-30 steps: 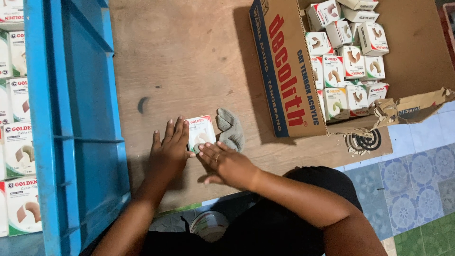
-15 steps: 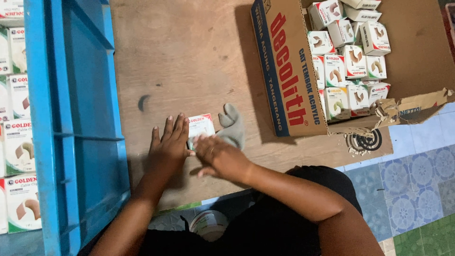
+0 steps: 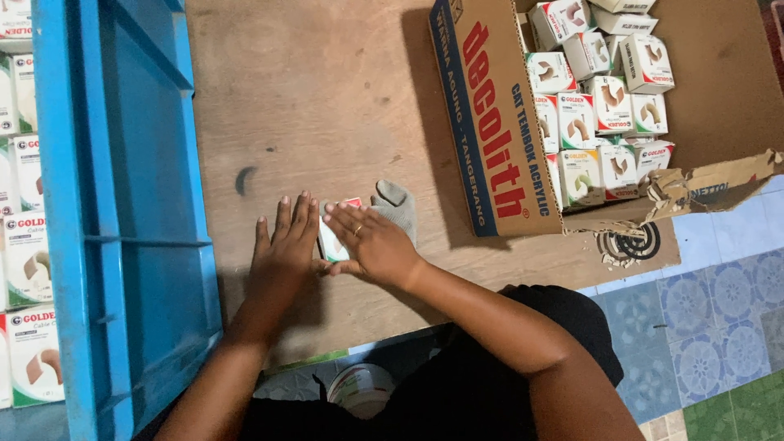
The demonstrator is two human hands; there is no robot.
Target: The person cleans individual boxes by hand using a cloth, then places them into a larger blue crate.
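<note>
A small white box with a red corner (image 3: 333, 242) lies on the wooden table (image 3: 327, 98), mostly hidden between my two hands. My left hand (image 3: 284, 245) lies flat on the table, fingers together, touching the box's left side. My right hand (image 3: 369, 238), with a ring on one finger, rests on top of the box with its fingers spread over it. A grey glove or sock (image 3: 395, 206) lies on the table just behind my right hand.
An open cardboard carton (image 3: 490, 139) at the right holds several small white boxes (image 3: 600, 98); its front flap is torn. A blue plastic crate (image 3: 122, 204) stands at the left, with more white boxes (image 3: 24, 245) beyond it. Tiled floor shows at the bottom right.
My right hand has slid forward over the box, covering most of it. My left hand has stayed flat beside it.
</note>
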